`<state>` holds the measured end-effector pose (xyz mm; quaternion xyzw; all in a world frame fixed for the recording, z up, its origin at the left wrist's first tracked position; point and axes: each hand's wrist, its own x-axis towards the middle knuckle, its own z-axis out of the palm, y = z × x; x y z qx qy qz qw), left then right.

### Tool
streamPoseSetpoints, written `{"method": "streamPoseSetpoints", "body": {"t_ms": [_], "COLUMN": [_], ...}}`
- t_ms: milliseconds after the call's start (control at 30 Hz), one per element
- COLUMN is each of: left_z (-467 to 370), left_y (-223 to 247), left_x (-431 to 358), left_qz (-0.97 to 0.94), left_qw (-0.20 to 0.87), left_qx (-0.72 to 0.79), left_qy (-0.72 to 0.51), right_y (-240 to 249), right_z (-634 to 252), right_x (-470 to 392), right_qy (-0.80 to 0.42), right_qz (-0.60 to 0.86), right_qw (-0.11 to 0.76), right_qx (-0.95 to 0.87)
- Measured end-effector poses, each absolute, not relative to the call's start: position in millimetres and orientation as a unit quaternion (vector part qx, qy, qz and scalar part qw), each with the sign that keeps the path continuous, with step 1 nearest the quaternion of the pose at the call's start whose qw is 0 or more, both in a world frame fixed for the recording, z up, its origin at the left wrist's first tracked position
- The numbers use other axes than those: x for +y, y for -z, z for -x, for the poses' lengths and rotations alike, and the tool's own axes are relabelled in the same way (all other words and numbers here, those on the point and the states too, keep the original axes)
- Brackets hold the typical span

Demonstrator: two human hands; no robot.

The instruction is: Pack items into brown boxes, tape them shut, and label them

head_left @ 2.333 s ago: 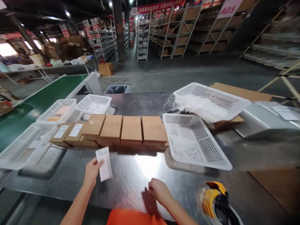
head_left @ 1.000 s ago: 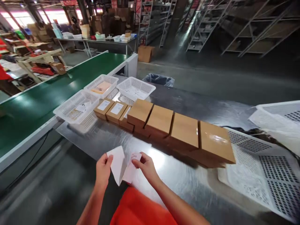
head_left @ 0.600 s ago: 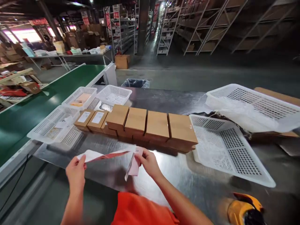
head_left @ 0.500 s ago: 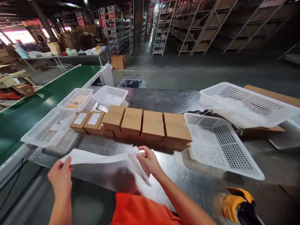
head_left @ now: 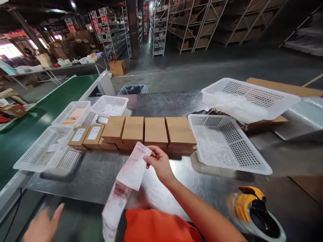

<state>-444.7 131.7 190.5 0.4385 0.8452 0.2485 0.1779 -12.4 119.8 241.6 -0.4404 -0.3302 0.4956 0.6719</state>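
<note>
My right hand point(head_left: 160, 164) pinches the upper corner of a long strip of printed labels point(head_left: 135, 166). The strip hangs down to the left, past the front edge of the metal table point(head_left: 96, 174), and its lower end curls near my orange clothing. Off the table at the lower left, my left hand point(head_left: 44, 225) is blurred, with thumb and fingers apart and nothing in it. Behind the strip stands a row of brown cardboard boxes point(head_left: 155, 131); two smaller boxes point(head_left: 93, 134) at its left end bear white labels.
White baskets point(head_left: 42, 148) stand at the left beside a green conveyor point(head_left: 60, 94). At the right are a basket with shredded filler point(head_left: 227, 144), a tilted basket above it point(head_left: 252, 97), and a yellow-and-black scanner point(head_left: 254, 211).
My left hand has let go of the strip and moved down and left. The strip, earlier stretched between both hands, now hangs from my right hand. The camera view has shifted somewhat.
</note>
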Motion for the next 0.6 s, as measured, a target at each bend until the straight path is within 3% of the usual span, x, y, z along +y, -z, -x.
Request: {"method": "streamPoseSetpoints", "body": {"t_ms": [100, 233, 433, 500, 600], "left_z": [341, 228, 183, 177, 169], "left_y": [-225, -238, -221, -224, -233], "left_x": [141, 146, 142, 142, 142], "left_qz": [-0.596, -0.659, -0.542, -0.533, -0.546], "left_qw": [0.338, 0.554, 0.628, 0.646, 0.659], "left_qx": [0.647, 0.445, 0.498, 0.487, 0.459], "left_qy": [-0.334, -0.246, -0.255, -0.246, -0.240], "right_y": [-250, -248, -221, -216, -221], "right_z": [27, 19, -23, -28, -27], "right_x": [116, 112, 101, 100, 105], "right_qy": [-0.483, -0.334, -0.044, -0.042, -0.159], "right_qz": [0.473, 0.537, 0.523, 0.516, 0.539], "right_qw": [0.628, 0.641, 0.641, 0.649, 0.704], "right_qx": [-0.386, -0.435, -0.560, -0.557, -0.435]}}
